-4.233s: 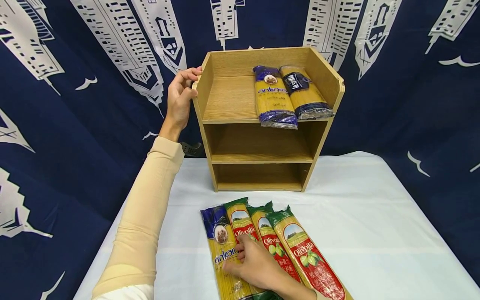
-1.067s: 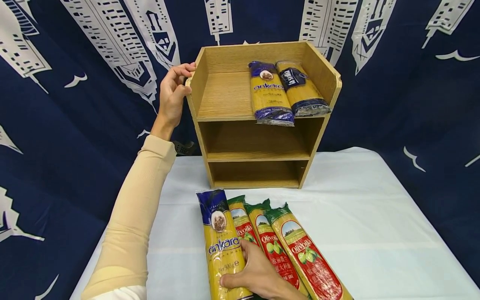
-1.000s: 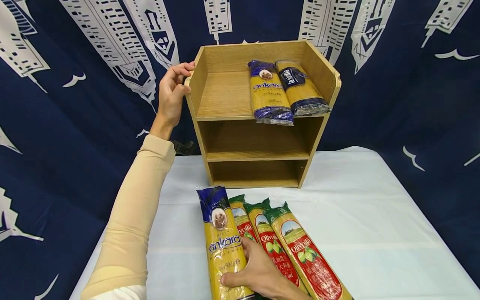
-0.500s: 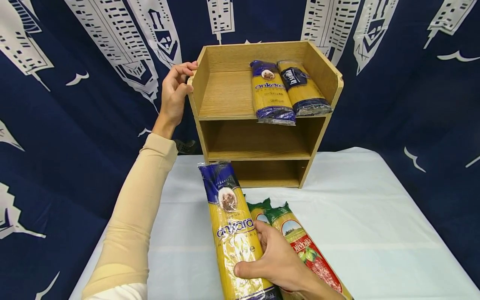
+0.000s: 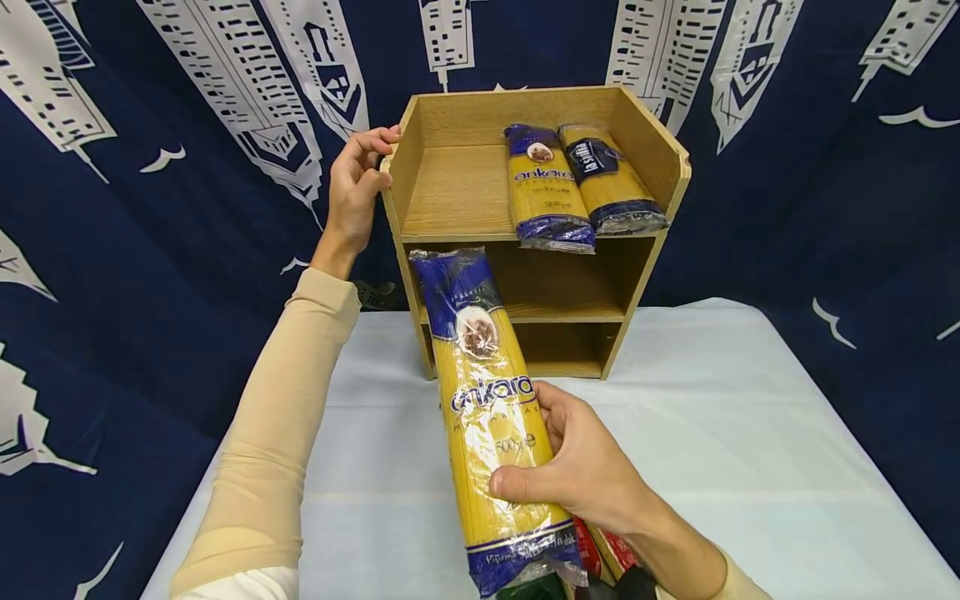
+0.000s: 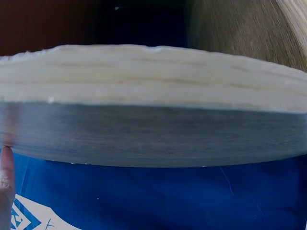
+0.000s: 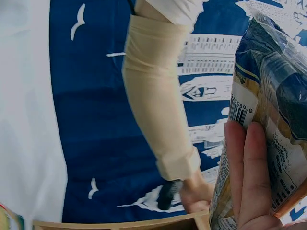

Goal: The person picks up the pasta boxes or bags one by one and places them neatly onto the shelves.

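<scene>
My right hand (image 5: 592, 458) grips a yellow and blue pack of Ankara spaghetti (image 5: 491, 358), thumb on its front. The pack is held up, tilted, before the left part of the wooden shelf unit (image 5: 457, 192). In the right wrist view two fingers (image 7: 254, 163) lie along the printed back of the spaghetti pack (image 7: 283, 96). My left hand (image 5: 352, 196) holds the shelf unit's upper left side panel. The left wrist view has this panel (image 6: 153, 81) up close, with one fingertip (image 6: 6, 167) against its outer face.
On the top shelf lie another Ankara pack (image 5: 547, 187) and a dark-labelled pasta pack (image 5: 611, 183), side by side at the right. Red-labelled pasta packs (image 5: 588, 546) on the white table (image 5: 750, 467) are mostly hidden behind my right hand. A blue patterned curtain (image 5: 787, 250) hangs behind.
My right hand has taken hold of the Ankara spaghetti pack, lifted it off the table and carried it forward to the shelf unit. The left hand keeps its place on the side panel.
</scene>
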